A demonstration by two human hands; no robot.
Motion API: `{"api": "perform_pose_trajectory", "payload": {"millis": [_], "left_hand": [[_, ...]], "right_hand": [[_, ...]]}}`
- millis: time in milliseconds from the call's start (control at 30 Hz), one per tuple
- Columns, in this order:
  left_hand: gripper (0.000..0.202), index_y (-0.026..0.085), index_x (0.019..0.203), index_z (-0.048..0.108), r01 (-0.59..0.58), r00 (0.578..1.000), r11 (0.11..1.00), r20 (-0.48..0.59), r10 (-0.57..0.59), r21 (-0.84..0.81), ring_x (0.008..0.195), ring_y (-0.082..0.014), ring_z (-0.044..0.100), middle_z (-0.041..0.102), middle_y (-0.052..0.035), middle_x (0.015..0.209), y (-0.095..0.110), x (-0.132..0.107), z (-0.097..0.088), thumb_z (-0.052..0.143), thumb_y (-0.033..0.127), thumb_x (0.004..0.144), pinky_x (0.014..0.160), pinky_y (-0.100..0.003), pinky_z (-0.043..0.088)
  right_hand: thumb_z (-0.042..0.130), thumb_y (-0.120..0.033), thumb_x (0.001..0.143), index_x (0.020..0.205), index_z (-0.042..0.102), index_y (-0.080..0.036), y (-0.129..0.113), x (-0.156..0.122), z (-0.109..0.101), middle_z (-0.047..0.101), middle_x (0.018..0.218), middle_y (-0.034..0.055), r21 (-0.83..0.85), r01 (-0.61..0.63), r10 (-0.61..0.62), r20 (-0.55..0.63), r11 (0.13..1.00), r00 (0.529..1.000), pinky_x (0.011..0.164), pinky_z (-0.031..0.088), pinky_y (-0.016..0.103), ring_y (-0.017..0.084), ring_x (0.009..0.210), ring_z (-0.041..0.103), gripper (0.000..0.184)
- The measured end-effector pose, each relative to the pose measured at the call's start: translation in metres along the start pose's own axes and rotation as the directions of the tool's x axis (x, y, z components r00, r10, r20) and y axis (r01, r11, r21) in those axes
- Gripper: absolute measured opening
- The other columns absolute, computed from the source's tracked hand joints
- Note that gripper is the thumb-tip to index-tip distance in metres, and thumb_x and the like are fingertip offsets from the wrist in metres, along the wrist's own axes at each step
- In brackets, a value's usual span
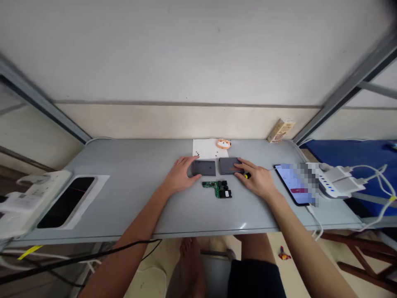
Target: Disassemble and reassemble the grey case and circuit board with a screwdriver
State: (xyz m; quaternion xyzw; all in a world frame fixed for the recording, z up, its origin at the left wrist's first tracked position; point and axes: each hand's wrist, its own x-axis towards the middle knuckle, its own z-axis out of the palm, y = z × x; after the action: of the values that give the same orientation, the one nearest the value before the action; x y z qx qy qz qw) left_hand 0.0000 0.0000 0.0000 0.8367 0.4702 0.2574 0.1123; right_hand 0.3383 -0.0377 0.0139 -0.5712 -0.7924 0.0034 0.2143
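A flat dark grey plastic cover (204,168) lies on the desk, with the thumb and fingers of my left hand (182,176) around its left end. Beside it, slightly apart, sits a thicker dark grey plastic casing (228,165) with a slotted front edge. The fingers and thumb of my right hand (257,178) grip the casing's right end. Tucked in that same hand is a screwdriver (247,175) with a yellow and black handle; its thin shaft pokes out to the right. Nearer me lies a green circuit board (214,185) with black components.
Several tiny dark screws rest on a white paper (203,147) behind the cover, along with an orange animal-faced item (223,143). A lit phone (293,184) and charging station (328,186) are right. Another phone (66,203) and power strip (46,198) are left.
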Motion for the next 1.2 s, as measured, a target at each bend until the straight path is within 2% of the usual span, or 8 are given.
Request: {"api": "perform_pose_trajectory", "payload": {"millis": [233, 333, 433, 600, 700, 800, 1000, 1200], "left_hand": [[0.069, 0.029, 0.151, 0.043, 0.033, 0.999, 0.999, -0.017, -0.033, -0.012, 0.132, -0.0284, 0.052, 0.06, -0.0078, 0.14, -0.002, 0.001, 0.003, 0.074, 0.039, 0.09, 0.115, -0.047, 0.043], [0.072, 0.029, 0.151, 0.043, 0.045, 0.999, 0.999, -0.02, -0.045, -0.012, 0.131, -0.0284, 0.053, 0.061, -0.007, 0.14, -0.001, 0.001, 0.003, 0.076, 0.04, 0.088, 0.114, -0.046, 0.042], [0.069, 0.03, 0.152, 0.042, 0.064, 0.997, 0.998, -0.038, -0.064, -0.011, 0.13, -0.0286, 0.053, 0.062, -0.0065, 0.14, -0.003, 0.001, 0.0, 0.073, 0.041, 0.091, 0.114, -0.048, 0.039], [0.032, 0.025, 0.133, 0.058, 0.213, 0.959, 0.975, -0.178, -0.222, -0.071, 0.122, -0.0273, 0.056, 0.067, -0.0075, 0.129, -0.017, 0.001, 0.0, 0.048, 0.037, 0.104, 0.112, -0.051, 0.037], [0.02, 0.025, 0.113, 0.067, 0.242, 0.951, 0.97, -0.194, -0.24, -0.015, 0.119, -0.0293, 0.055, 0.069, -0.0074, 0.121, -0.022, 0.001, 0.003, 0.053, 0.031, 0.1, 0.107, -0.052, 0.04], [0.019, 0.027, 0.113, 0.07, 0.199, 0.968, 0.977, -0.172, -0.184, 0.071, 0.12, -0.0302, 0.053, 0.066, -0.0072, 0.124, -0.02, -0.001, 0.004, 0.059, 0.028, 0.097, 0.106, -0.053, 0.041], [0.026, 0.029, 0.124, 0.068, 0.165, 0.983, 0.981, -0.105, -0.154, 0.102, 0.123, -0.0291, 0.051, 0.062, -0.0076, 0.129, -0.017, -0.004, 0.004, 0.059, 0.028, 0.099, 0.106, -0.05, 0.042], [0.032, 0.028, 0.129, 0.066, 0.139, 0.988, 0.984, -0.081, -0.131, 0.11, 0.126, -0.0296, 0.051, 0.062, -0.0082, 0.132, -0.018, -0.003, 0.004, 0.058, 0.027, 0.098, 0.108, -0.051, 0.042]], "right_hand": [[0.057, -0.045, 0.101, 0.126, 0.07, -0.03, -0.025, -0.022, -0.01, 0.065, 0.144, 0.0044, 0.06, 0.124, -0.12, -0.068, 0.99, 0.99, 0.089, 0.058, 0.042, 0.023, 0.104, 0.074, 0.032], [0.061, -0.054, 0.096, 0.132, 0.066, -0.03, -0.044, -0.034, -0.011, 0.062, 0.147, 0.0077, 0.134, 0.27, -0.283, 0.088, 0.953, 0.955, 0.093, 0.058, 0.045, 0.026, 0.115, 0.071, 0.043], [0.064, -0.054, 0.094, 0.127, 0.067, -0.027, -0.056, -0.035, -0.011, 0.059, 0.148, 0.0112, 0.156, 0.296, -0.323, 0.192, 0.942, 0.927, 0.097, 0.056, 0.051, 0.03, 0.116, 0.069, 0.043], [0.068, -0.048, 0.094, 0.113, 0.071, -0.026, -0.057, 0.013, -0.017, 0.069, 0.127, 0.0083, 0.265, 0.339, -0.402, 0.236, 0.903, 0.885, 0.098, 0.055, 0.047, 0.024, 0.103, 0.072, 0.03], [0.066, -0.044, 0.095, 0.116, 0.072, -0.025, -0.05, 0.06, -0.016, 0.069, 0.128, 0.0086, 0.272, 0.331, -0.368, 0.097, 0.903, 0.925, 0.094, 0.057, 0.042, 0.025, 0.107, 0.07, 0.028], [0.067, -0.044, 0.094, 0.115, 0.074, -0.025, -0.045, 0.088, -0.006, 0.07, 0.126, 0.0084, 0.197, 0.323, -0.343, 0.078, 0.926, 0.936, 0.097, 0.055, 0.045, 0.028, 0.11, 0.069, 0.029], [0.063, -0.044, 0.097, 0.116, 0.073, -0.027, -0.052, 0.073, 0.019, 0.067, 0.13, 0.0077, 0.141, 0.327, -0.345, 0.132, 0.934, 0.929, 0.091, 0.055, 0.046, 0.026, 0.1, 0.069, 0.028], [0.063, -0.042, 0.097, 0.12, 0.072, -0.027, -0.054, 0.068, 0.027, 0.065, 0.136, 0.0084, 0.164, 0.332, -0.353, 0.122, 0.929, 0.927, 0.094, 0.054, 0.047, 0.027, 0.105, 0.068, 0.03]]}}
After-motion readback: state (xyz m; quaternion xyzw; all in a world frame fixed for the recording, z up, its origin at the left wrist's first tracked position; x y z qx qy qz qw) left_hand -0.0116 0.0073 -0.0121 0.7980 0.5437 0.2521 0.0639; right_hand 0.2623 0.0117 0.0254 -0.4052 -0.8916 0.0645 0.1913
